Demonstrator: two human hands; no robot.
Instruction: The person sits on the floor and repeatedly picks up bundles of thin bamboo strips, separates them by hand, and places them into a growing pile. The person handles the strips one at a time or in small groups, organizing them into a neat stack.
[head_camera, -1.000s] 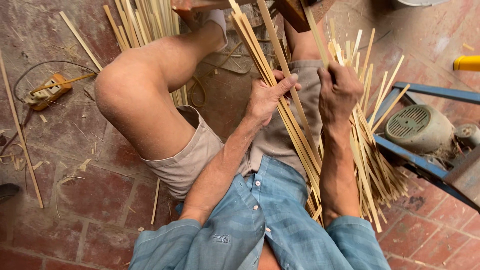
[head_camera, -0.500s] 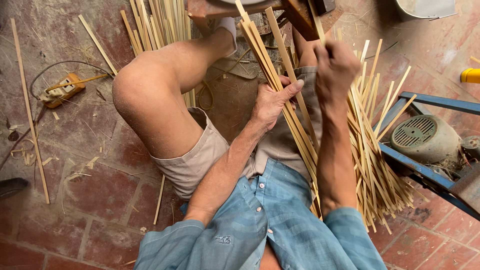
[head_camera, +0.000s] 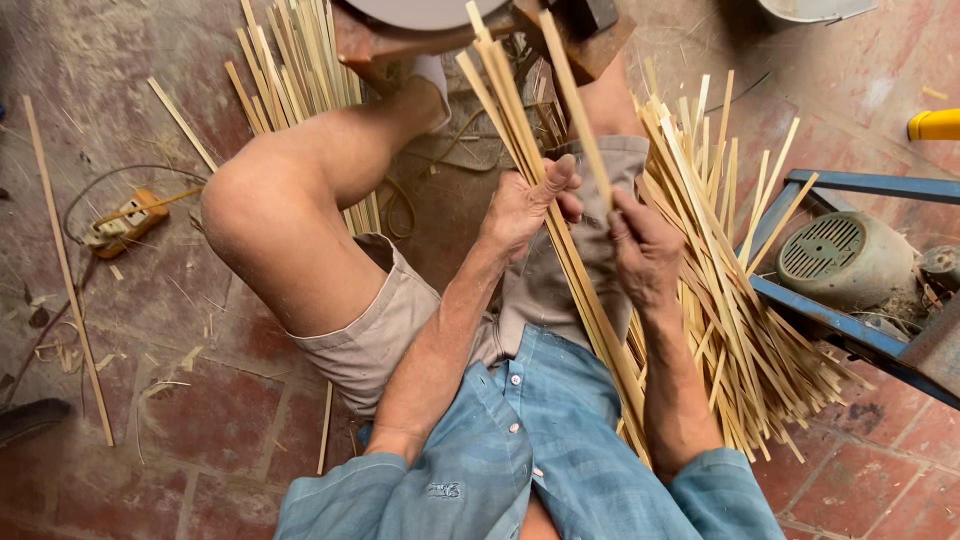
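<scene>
I sit with a bundle of long pale bamboo strips running across my lap. My left hand is wrapped around that bundle, thumb up along it. My right hand pinches a single bamboo strip that rises toward the top of the view, separate from the bundle. A larger heap of bamboo strips fans out on the floor to the right of my right forearm. My bare left knee is raised at the left.
More strips lie past my knee. One long strip lies on the brick floor at far left, beside a yellow power socket with a cable. A grey electric motor sits on a blue metal frame at right. A wooden block is ahead.
My right hand has come down from the top of the strips toward my lap and now holds one strip apart from the bundle. The left hand keeps its grip.
</scene>
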